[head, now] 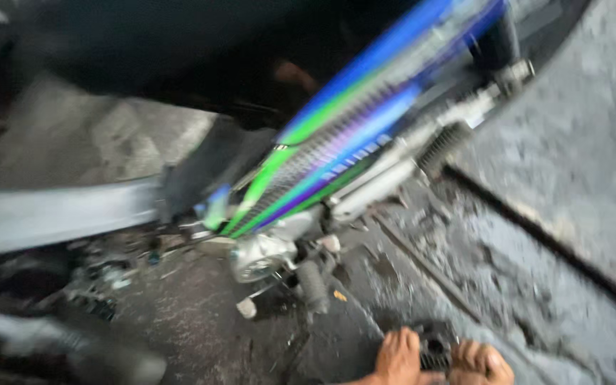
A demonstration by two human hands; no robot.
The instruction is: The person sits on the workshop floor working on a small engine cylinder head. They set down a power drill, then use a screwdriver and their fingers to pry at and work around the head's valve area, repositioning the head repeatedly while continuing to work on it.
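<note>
Whole view badly motion-blurred. A motorcycle [336, 164] fills the middle, running diagonally from low centre up to the top right. All places below are given rel. to the bike.

- Side panel [322, 150]: blue, green & purple stripes, smeared by blur
- Below the panel, at the bike's low end: silver engine cover [258, 258], rounded & shiny
- Just beside the cover, lower right: black rubber footpeg [314, 285], sticking down toward the floor
- Further up the frame: a second ribbed footpeg [442, 146] on a silver bracket
- Above the bike, top left: a big dark mass [180, 50] – seat or sleeve, can't tell which
- In that dark area, a small skin-toned patch [294, 75] – poss. a hand, too blurred to be sure

Left hand & right hand: neither can be picked out for certain, so fingers open, closed or gripping – can't tell.

Below the bike, at the bottom edge: two skin-coloured shapes [398, 356], side by side, w/ a small black object [433, 351] between them and touching both. Hands or feet – can't tell.

Left of the bike: pale grey beam [58, 214], roughly level, its end near the engine. Under it, small dark bits [101, 285] scattered on the stained concrete floor [201, 314]. Right of the bike: dark strip [536, 235] running diagonally across the floor
</note>
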